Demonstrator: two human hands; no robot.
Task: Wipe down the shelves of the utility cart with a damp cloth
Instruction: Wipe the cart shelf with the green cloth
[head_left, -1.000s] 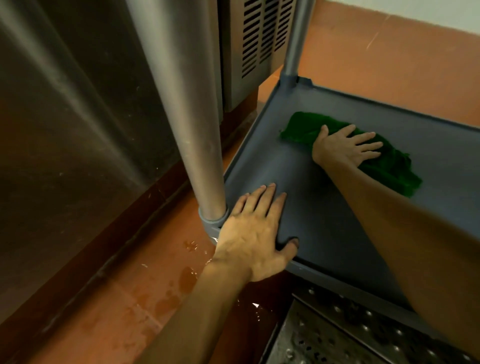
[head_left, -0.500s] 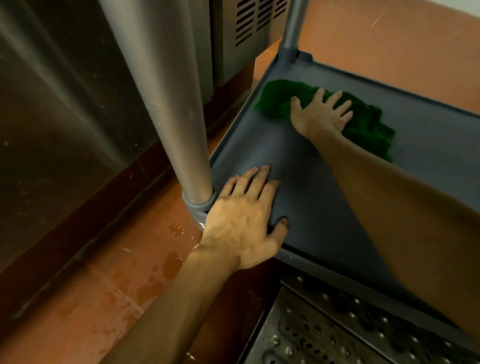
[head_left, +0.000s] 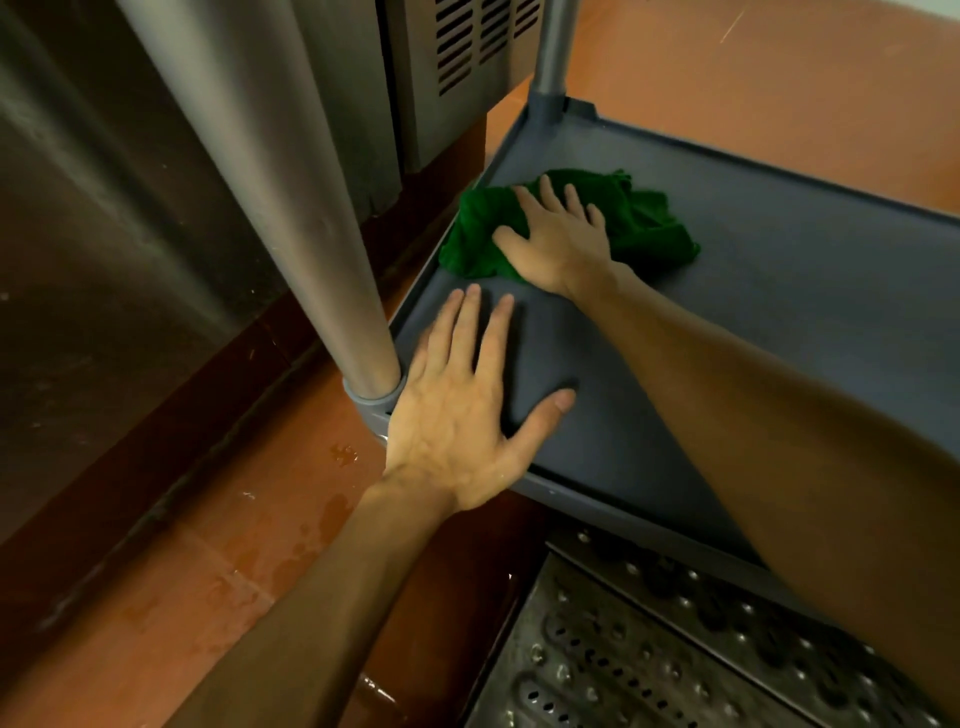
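Right hand (head_left: 561, 249) spread flat on green cloth (head_left: 644, 228) — its middle hidden — left hand (head_left: 457, 415) flat on shelf (head_left: 779, 291)

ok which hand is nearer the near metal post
Left. The left hand lies flat on the shelf right beside the base of the post; the right hand presses the cloth farther back, away from it.
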